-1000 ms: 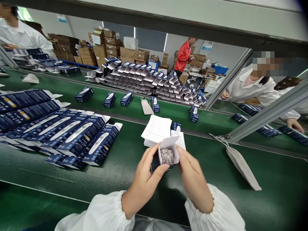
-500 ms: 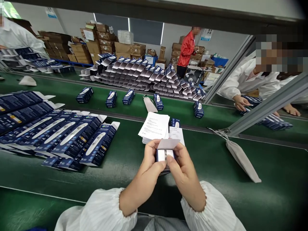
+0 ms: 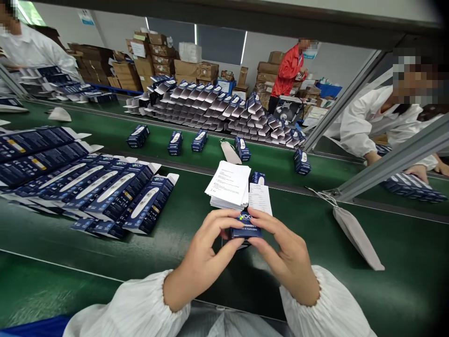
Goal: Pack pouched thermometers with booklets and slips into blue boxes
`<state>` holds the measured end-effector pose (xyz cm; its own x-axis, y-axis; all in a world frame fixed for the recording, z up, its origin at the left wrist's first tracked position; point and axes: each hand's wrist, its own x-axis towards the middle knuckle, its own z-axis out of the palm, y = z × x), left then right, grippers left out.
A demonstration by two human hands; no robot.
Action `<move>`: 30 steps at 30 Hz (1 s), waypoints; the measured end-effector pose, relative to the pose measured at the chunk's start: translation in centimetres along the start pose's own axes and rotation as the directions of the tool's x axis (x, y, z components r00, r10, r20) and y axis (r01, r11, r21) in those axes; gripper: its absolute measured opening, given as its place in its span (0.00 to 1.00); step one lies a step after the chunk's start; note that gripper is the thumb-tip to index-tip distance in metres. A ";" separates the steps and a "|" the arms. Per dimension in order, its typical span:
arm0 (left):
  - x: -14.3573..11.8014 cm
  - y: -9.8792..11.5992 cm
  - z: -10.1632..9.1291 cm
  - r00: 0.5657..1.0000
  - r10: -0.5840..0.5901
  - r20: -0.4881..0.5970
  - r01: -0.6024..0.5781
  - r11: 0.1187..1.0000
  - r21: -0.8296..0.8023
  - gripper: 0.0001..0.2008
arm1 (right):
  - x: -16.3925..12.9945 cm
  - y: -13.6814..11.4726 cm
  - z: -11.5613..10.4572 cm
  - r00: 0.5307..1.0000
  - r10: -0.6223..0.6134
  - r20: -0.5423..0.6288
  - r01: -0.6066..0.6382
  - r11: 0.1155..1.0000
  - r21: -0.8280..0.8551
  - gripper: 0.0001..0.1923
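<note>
A small dark blue thermometer box (image 3: 246, 228) stands on end before me, its printed top flap folded down. My left hand (image 3: 206, 248) grips its left side, fingertips on the far top edge and thumb on the near edge. My right hand (image 3: 280, 248) holds the opposite side in the same way. Just beyond the box lie a stack of printed leaflets (image 3: 228, 185) and a single leaflet (image 3: 260, 199). Another blue box (image 3: 258, 178) is partly hidden behind that leaflet. What is inside the held box is hidden.
Flat blue cartons (image 3: 150, 204) lie piled on the left of the green bench. A grey drawstring pouch (image 3: 356, 236) lies at the right, near a slanted metal post (image 3: 377, 159). Several filled boxes (image 3: 138, 136) stand on the belt beyond. Co-workers in white (image 3: 379, 121) work nearby.
The box's raised flap has been folded down, so its printed top now shows. My thumbs have moved from the opening to the near edge. The view has shifted slightly left.
</note>
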<state>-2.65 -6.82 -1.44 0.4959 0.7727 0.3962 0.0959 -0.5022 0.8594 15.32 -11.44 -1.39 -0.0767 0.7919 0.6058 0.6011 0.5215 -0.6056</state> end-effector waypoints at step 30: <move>7.1 -3.4 0.0 0.986 0.050 0.161 -0.144 0.741 0.656 0.24 | 7.3 16.7 -12.2 0.571 0.776 -0.268 -0.758 0.623 0.192 0.15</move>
<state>0.56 0.40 -1.50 0.6323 0.6744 0.3813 0.5658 -0.7381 0.3675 34.51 -0.77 -0.80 0.6359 0.7716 0.0137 0.2801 -0.2143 -0.9357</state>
